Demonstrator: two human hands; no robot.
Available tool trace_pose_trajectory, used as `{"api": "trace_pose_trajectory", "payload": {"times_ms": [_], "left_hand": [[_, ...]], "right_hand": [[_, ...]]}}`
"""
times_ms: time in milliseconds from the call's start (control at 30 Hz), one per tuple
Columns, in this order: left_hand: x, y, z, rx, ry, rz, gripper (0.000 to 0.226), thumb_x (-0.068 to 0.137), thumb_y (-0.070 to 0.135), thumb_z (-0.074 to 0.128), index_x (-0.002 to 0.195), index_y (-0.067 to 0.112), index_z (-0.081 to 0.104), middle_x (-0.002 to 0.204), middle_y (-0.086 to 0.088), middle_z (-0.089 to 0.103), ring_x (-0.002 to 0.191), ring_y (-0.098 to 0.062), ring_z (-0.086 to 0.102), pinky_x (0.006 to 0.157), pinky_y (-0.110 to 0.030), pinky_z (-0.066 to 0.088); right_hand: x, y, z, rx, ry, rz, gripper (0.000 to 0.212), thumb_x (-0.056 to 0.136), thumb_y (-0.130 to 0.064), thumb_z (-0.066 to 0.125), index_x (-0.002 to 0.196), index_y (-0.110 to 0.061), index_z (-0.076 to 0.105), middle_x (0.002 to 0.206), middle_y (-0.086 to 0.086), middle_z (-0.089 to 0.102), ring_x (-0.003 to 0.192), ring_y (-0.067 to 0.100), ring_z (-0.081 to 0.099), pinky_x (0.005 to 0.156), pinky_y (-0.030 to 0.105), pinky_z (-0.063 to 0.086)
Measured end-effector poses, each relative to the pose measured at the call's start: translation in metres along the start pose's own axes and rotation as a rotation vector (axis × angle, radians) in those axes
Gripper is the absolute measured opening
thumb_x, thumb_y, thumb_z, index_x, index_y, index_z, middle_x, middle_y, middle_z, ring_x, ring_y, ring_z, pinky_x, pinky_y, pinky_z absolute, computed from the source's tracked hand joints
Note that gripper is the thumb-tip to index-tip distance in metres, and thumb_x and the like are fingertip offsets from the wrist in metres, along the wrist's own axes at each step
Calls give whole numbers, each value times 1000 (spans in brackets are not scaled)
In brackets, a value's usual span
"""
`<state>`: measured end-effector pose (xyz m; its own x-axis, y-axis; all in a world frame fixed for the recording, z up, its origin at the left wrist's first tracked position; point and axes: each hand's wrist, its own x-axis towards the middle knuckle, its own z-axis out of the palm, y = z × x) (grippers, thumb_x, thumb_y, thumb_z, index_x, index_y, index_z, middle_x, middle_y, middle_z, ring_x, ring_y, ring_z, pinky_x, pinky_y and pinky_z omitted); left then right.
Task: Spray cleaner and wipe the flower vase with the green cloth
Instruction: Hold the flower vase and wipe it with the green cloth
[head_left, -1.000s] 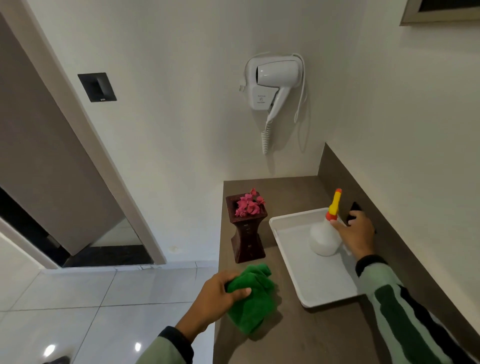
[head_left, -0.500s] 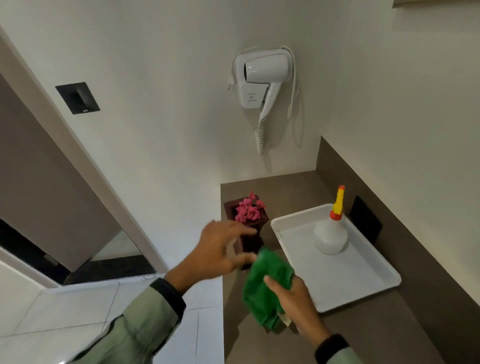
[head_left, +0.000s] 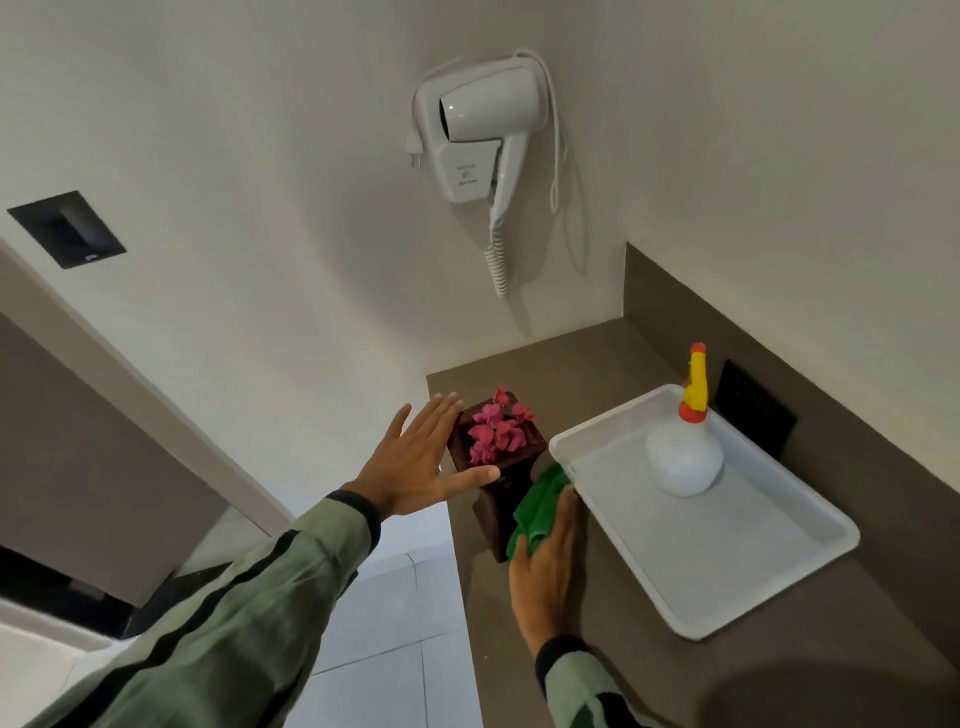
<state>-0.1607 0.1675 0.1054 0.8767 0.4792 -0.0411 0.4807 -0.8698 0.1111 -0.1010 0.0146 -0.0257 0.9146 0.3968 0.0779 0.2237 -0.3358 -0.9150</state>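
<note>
Wiping begins: my right hand (head_left: 545, 561) presses the green cloth (head_left: 537, 506) against the vase (head_left: 501, 499), my spread, empty left hand (head_left: 415, 467) should steady it next.

Left hand (head_left: 415, 467) spread flat, fingers splayed (thumb out); right hand (head_left: 545, 566) pressed palm-down, fingers extended.

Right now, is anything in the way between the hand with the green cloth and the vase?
Nothing visible is. The right hand presses the green cloth against the near right side of the flower vase. The white tray lies just beside it, not between them.
</note>
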Motion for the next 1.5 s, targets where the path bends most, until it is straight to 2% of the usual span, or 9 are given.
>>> {"api": "trace_pose_trajectory", "payload": {"times_ms": [200, 433, 600, 767, 933, 1133, 1267, 1367, 1500], "left_hand": [[1, -1, 7, -37, -11, 34, 114, 74, 89, 21, 157, 14, 5, 167, -4, 7, 153, -14, -2, 125, -48, 0], [3, -4, 9, -20, -28, 42, 114, 74, 89, 20, 157, 13, 1, 167, -5, 4, 153, -14, -7, 124, -48, -5], [4, -9, 9, 0, -35, 54, 116, 72, 93, 14, 157, 14, 0, 167, -3, 2, 152, -12, -9, 124, -48, -6], [6, -10, 12, -8, -24, 59, 113, 74, 92, 13, 157, 16, 1, 167, -2, 3, 152, -11, -9, 124, -49, -6], [7, -11, 13, -27, -29, 65, 111, 74, 91, 12, 157, 18, 0, 167, -4, 3, 153, -15, -7, 124, -47, -7], [8, -12, 13, -25, -40, 67, 114, 71, 93, 8, 157, 18, 0, 167, -4, 3, 153, -16, -7, 123, -46, -8], [7, -10, 11, -2, -42, 76, 113, 72, 92, 8, 157, 18, 1, 167, -4, 3, 153, -15, -7, 124, -48, -6], [6, -8, 9, 21, -37, 81, 109, 75, 89, 11, 157, 18, 2, 167, -4, 5, 153, -14, -7, 124, -48, -5], [5, -7, 7, 36, -38, 75, 110, 75, 90, 11, 157, 18, 2, 167, -3, 5, 153, -14, -7, 124, -50, -4]], "right_hand": [[-27, -3, 32, 7, 10, -16, 90, 79, 9, 68, 147, -15, 15, 156, 9, 12, 144, 34, 15, 108, 62, 36], [-53, 2, 30, -141, -124, -108, 79, 75, 1, 78, 142, -9, 37, 151, 17, 37, 137, 42, 36, 94, 60, 51], [-54, 0, 4, 84, -168, -47, 63, 88, 8, 59, 144, -12, 35, 152, 11, 36, 137, 30, 40, 109, 42, 42], [-27, -37, -19, 280, 270, 79, 61, 86, 4, 65, 141, 1, 37, 133, 24, 56, 114, 15, 55, 99, 3, 33], [-17, -72, 13, 481, 136, 71, 73, 96, -8, 53, 147, -31, 7, 159, 8, 23, 142, 25, 30, 114, 48, 35], [-43, -50, 33, 303, 86, -69, 77, 92, 4, 56, 145, -23, 6, 158, 2, 8, 147, 30, 16, 114, 49, 31], [-56, -24, 28, -40, -52, -225, 78, 79, 1, 73, 144, -13, 34, 155, 11, 21, 140, 38, 31, 107, 51, 41], [-66, -14, 19, -95, -190, -267, 73, 84, -5, 68, 145, -20, 31, 157, 9, 14, 142, 35, 29, 112, 50, 37], [-63, -9, 4, 222, 123, -31, 72, 80, 12, 67, 139, -11, 33, 142, 20, 49, 126, 38, 51, 103, 46, 45]]}}
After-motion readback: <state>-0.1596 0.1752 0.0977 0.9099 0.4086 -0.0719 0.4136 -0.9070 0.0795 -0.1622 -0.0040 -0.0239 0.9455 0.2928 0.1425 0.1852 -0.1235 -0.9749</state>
